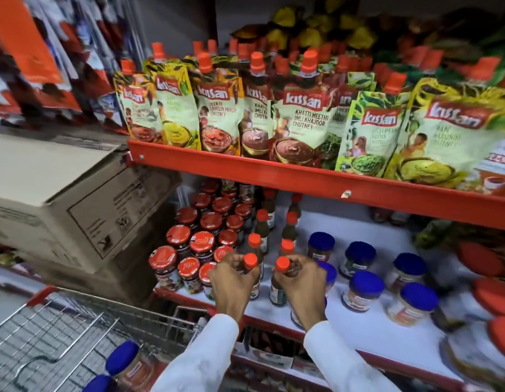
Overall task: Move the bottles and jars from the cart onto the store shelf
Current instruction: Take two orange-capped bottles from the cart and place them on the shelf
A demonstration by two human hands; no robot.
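Observation:
My left hand [232,275] is closed around the neck of a small orange-capped sauce bottle [250,260] at the front of the white shelf [367,321]. My right hand [300,278] grips a second orange-capped bottle [282,264] beside it. Both bottles stand upright at the front of two rows of like bottles [261,222] that run back along the shelf. Red-lidded jars [202,244] are packed to the left, blue-lidded jars [367,290] stand to the right. In the wire cart [56,329] at bottom left lie two blue-lidded jars [124,360].
A cardboard box [62,199] juts out at the left, level with the shelf. The red upper shelf [302,176] holds chutney pouches [299,117] right above my hands. Orange-lidded packs [491,292] sit at the far right.

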